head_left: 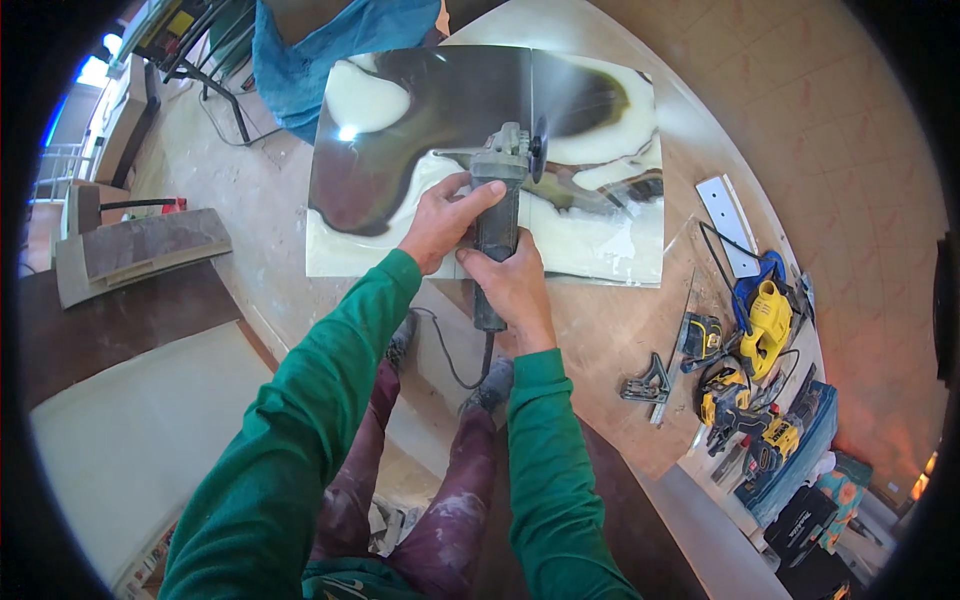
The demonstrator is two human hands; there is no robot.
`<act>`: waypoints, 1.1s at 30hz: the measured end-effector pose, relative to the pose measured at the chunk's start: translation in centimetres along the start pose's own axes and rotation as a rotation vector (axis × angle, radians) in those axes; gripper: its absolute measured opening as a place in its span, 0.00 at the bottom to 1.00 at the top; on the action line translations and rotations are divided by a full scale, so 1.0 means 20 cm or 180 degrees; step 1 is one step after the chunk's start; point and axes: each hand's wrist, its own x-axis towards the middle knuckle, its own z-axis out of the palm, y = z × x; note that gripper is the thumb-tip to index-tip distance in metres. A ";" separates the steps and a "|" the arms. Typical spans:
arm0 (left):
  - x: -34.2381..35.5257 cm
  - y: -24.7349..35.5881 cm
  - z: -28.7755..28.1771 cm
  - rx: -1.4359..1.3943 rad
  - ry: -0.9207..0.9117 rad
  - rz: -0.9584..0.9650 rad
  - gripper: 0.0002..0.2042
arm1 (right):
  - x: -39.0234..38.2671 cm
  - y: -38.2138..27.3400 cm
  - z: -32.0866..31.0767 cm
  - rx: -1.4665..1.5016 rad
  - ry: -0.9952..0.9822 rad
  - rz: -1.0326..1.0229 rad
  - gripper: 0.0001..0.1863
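Note:
Both my hands grip a dark angle grinder [498,215], its disc [539,150] standing upright on the right side of the head. My left hand [447,222] wraps the body just behind the gear head, thumb laid across it. Lower down, my right hand [517,285] closes round the rear handle. A power cord hangs from the grinder's end towards my feet. Under the grinder lies a glossy black, brown and cream marbled slab [390,130], with a straight line running up from the disc to its far edge. Whether the disc touches the slab I cannot tell.
Right of the slab, the wooden worktop [600,340] carries a combination square [650,385], a tape measure [702,337], a yellow power tool [766,328], cordless tools and a white strip [729,225]. A blue cloth [315,60] hangs at the far left. Another board [145,255] lies at left.

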 end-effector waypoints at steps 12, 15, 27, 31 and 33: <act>0.02 -0.02 -0.01 0.0032 0.0068 -0.0004 0.45 | 0.01 -0.03 -0.01 -0.0270 0.0016 -0.0075 0.39; -0.01 0.02 0.01 0.0023 -0.0003 -0.0096 0.38 | 0.00 -0.03 -0.02 -0.0215 0.0004 -0.0057 0.40; -0.01 -0.02 0.00 0.0015 0.0036 -0.0032 0.41 | -0.01 0.04 -0.01 -0.0073 -0.0030 -0.0020 0.40; -0.03 -0.03 0.01 -0.0008 0.0062 -0.0003 0.47 | -0.03 0.03 -0.01 -0.0115 -0.0025 0.0000 0.40; -0.03 -0.03 0.01 -0.0034 0.0047 -0.0019 0.47 | -0.03 0.03 -0.02 -0.0103 -0.0026 0.0024 0.40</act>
